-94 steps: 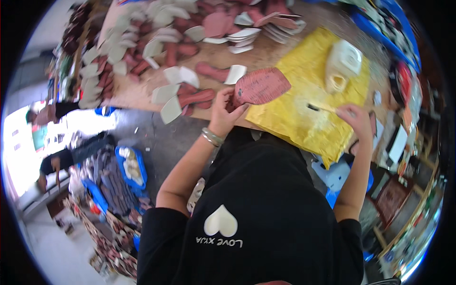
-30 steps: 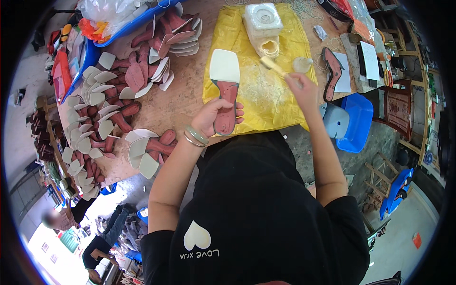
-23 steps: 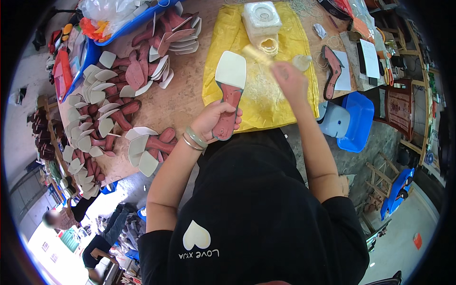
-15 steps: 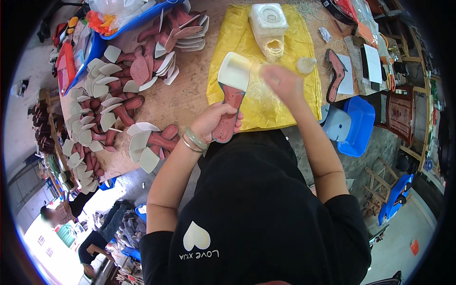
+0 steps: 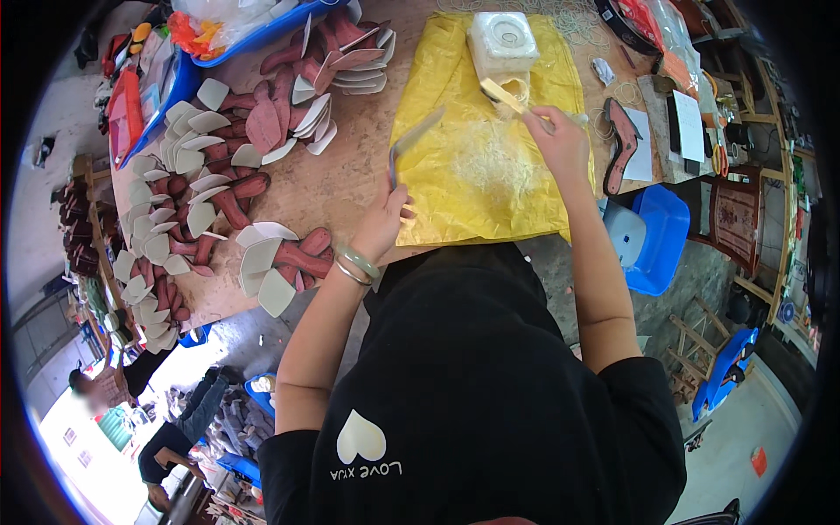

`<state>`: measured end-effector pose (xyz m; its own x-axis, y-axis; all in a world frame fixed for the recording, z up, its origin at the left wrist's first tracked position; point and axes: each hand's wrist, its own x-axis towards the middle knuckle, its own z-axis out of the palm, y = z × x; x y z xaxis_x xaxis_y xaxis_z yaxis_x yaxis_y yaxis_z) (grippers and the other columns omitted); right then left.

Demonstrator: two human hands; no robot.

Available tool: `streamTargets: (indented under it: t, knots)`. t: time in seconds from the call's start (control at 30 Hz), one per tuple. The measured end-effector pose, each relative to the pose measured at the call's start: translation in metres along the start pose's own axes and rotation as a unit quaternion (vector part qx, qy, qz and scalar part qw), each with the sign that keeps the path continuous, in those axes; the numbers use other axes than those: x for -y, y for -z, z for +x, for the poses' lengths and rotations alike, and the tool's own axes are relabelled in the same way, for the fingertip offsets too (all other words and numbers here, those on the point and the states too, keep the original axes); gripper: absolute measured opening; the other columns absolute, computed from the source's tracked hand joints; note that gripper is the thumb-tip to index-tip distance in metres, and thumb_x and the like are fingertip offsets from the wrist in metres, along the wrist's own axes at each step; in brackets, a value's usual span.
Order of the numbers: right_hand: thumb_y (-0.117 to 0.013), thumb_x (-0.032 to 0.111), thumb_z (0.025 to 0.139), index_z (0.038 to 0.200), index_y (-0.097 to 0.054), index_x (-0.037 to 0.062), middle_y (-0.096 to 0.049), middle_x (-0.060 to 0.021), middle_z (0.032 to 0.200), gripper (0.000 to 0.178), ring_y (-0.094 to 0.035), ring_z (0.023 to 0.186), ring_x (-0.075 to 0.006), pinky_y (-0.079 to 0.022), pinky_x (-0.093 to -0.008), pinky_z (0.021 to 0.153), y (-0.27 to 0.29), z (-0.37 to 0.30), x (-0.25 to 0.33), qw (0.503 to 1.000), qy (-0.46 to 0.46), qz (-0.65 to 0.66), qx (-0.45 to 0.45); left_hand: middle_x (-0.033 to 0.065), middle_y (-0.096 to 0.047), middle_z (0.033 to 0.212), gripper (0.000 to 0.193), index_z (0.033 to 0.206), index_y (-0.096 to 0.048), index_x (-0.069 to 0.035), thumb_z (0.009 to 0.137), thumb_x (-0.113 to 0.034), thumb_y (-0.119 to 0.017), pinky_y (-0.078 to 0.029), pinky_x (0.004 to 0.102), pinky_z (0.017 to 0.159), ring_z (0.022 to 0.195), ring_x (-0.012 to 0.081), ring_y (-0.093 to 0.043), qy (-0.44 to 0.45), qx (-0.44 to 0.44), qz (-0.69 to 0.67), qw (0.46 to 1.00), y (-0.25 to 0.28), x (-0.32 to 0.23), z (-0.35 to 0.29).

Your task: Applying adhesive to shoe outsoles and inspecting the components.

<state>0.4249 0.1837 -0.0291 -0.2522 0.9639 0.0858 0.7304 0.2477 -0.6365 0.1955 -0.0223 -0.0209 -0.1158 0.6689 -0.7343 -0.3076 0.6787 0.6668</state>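
Observation:
My left hand (image 5: pixel 382 224) is closed on a shoe insole (image 5: pixel 415 140), red at the heel with a pale front. It is turned nearly edge-on over the yellow sheet (image 5: pixel 429 206). In my right hand (image 5: pixel 560 140) is a small brush (image 5: pixel 505 93) with a pale wooden handle. Its dark head sits beside the round mouth of a white container (image 5: pixel 505 51), crusted with dried pale residue. Whether the bristles touch that mouth I cannot tell. Whitish strands and smears lie on the sheet below the brush.
Piles of red and pale insoles (image 5: pixel 201 166) cover the table's left side. A single dark-edged red insole (image 5: pixel 622 144) lies to the right, by white paper (image 5: pixel 641 140). A blue basin (image 5: pixel 661 241) stands below the table's right edge. Two people are at the lower left.
My left hand has tilted the insole from face-up to nearly edge-on. My right hand, blurred over the insole's pale front before, has moved with the brush up and right to the container.

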Motion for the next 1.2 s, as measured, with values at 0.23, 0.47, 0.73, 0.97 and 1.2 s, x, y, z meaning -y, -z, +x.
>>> streamTargets:
  t: [0.23, 0.47, 0.73, 0.97, 1.2]
  knots:
    - [-0.058, 0.035, 0.083, 0.088, -0.068, 0.0112, -0.068, -0.0143, 0.077, 0.026, -0.067, 0.072, -0.0324, -0.051, -0.0435, 0.064, -0.021, 0.023, -0.046, 0.984, -0.031, -0.175, 0.017, 0.0249, -0.054, 0.122, 0.067, 0.135, -0.040, -0.001, 0.079, -0.021, -0.071, -0.041, 0.0442, 0.094, 0.109, 0.0413, -0.052, -0.259, -0.321, 0.342, 0.845, 0.003, 0.011, -0.004]
    - [-0.054, 0.029, 0.084, 0.087, -0.064, 0.0106, -0.068, -0.0140, 0.075, 0.021, -0.066, 0.070, -0.0321, -0.050, -0.0446, 0.060, -0.043, 0.046, -0.051, 0.974, -0.006, -0.223, 0.046, 0.0195, -0.057, 0.106, 0.056, 0.120, -0.051, -0.002, 0.074, -0.021, -0.075, -0.040, 0.0444, 0.088, 0.097, 0.0356, -0.051, -0.353, -0.335, 0.399, 0.777, -0.001, 0.007, 0.000]
    - [-0.057, 0.038, 0.086, 0.092, -0.062, 0.0116, -0.067, -0.0137, 0.074, 0.028, -0.065, 0.067, -0.0336, -0.050, -0.0448, 0.059, -0.029, -0.008, -0.071, 0.982, -0.020, -0.183, 0.027, 0.0171, -0.052, 0.103, 0.054, 0.117, -0.053, -0.001, 0.072, -0.019, -0.077, -0.040, 0.0445, 0.087, 0.096, 0.0355, -0.048, -0.366, -0.372, 0.400, 0.753, 0.001, 0.007, 0.006]
    - [-0.059, 0.038, 0.086, 0.093, -0.062, 0.0116, -0.067, -0.0159, 0.079, 0.027, -0.065, 0.075, -0.0337, -0.050, -0.0449, 0.067, -0.036, -0.022, -0.067, 0.995, -0.082, -0.021, 0.053, 0.0161, -0.050, 0.099, 0.055, 0.119, -0.053, -0.001, 0.074, -0.022, -0.075, -0.038, 0.0430, 0.089, 0.097, 0.0339, -0.047, -0.344, -0.367, 0.413, 0.759, 0.004, 0.012, 0.009]
    - [-0.058, 0.039, 0.087, 0.096, -0.063, 0.0081, -0.067, -0.0183, 0.081, 0.032, -0.064, 0.076, -0.0359, -0.048, -0.0453, 0.064, -0.042, -0.008, -0.072, 0.984, -0.042, -0.171, 0.032, 0.0167, -0.052, 0.101, 0.054, 0.119, -0.054, -0.002, 0.073, -0.021, -0.075, -0.039, 0.0435, 0.088, 0.097, 0.0341, -0.047, -0.353, -0.365, 0.413, 0.756, 0.001, 0.009, 0.011]
